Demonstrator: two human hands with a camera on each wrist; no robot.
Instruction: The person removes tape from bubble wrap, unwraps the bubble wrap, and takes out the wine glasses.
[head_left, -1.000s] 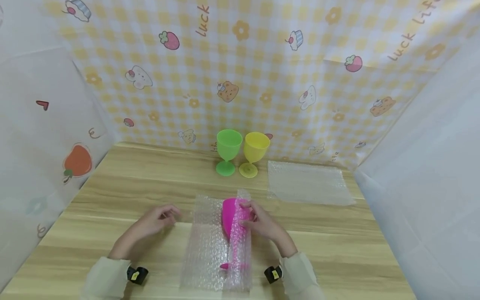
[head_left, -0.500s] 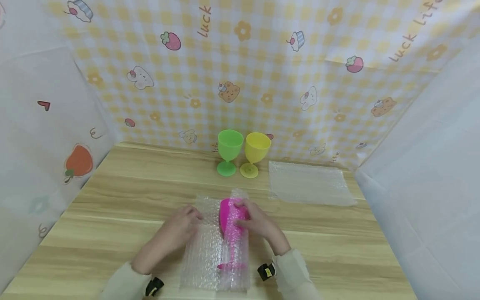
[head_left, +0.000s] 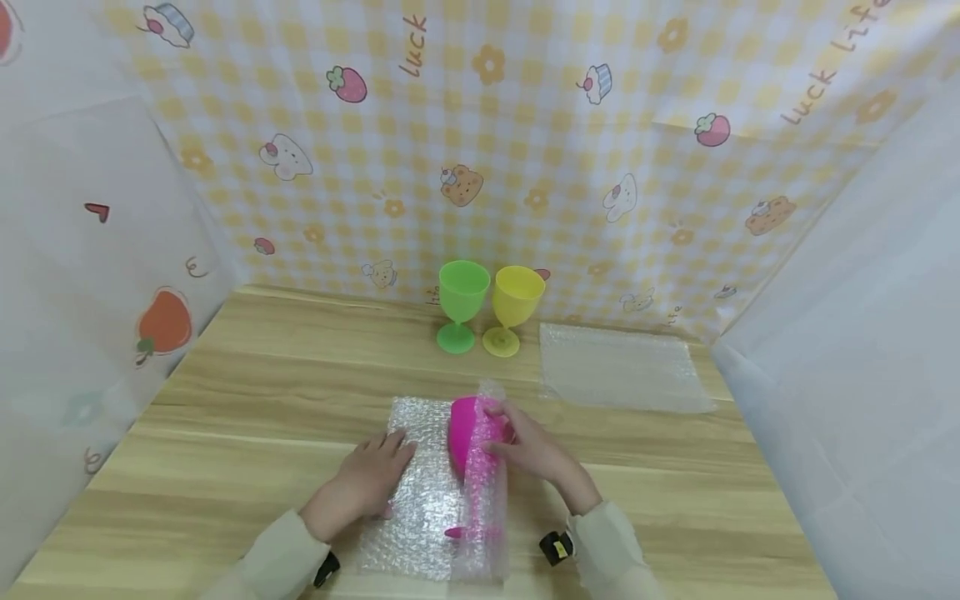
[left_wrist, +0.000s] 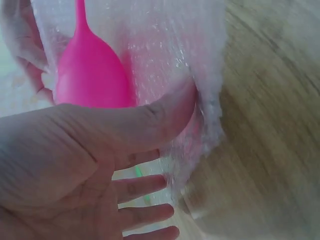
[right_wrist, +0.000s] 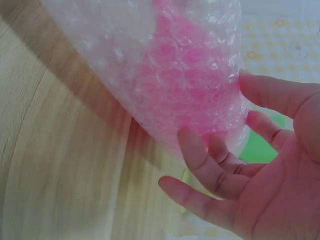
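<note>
A pink plastic goblet (head_left: 462, 435) lies on its side on a sheet of bubble wrap (head_left: 422, 521), its bowl toward the back. The wrap's right part is folded over the goblet's stem and part of its bowl. My right hand (head_left: 531, 448) holds the bowl through that fold, thumb and fingers curved around its right side. Straight fingers of my left hand (head_left: 366, 477) rest on the wrap's left edge. In the left wrist view the thumb (left_wrist: 172, 107) touches the wrap, and the pink bowl shows beyond it.
A green goblet (head_left: 462, 292) and a yellow goblet (head_left: 516, 298) stand upright at the back of the wooden table (head_left: 285, 367). Another bubble wrap sheet (head_left: 622, 368) lies flat at the back right. A yellow checked cloth (head_left: 525, 142) hangs behind.
My left hand has moved right from the bare table onto the wrap's left edge, its fingers straightening out. My right hand keeps its hold on the wrapped side of the goblet.
</note>
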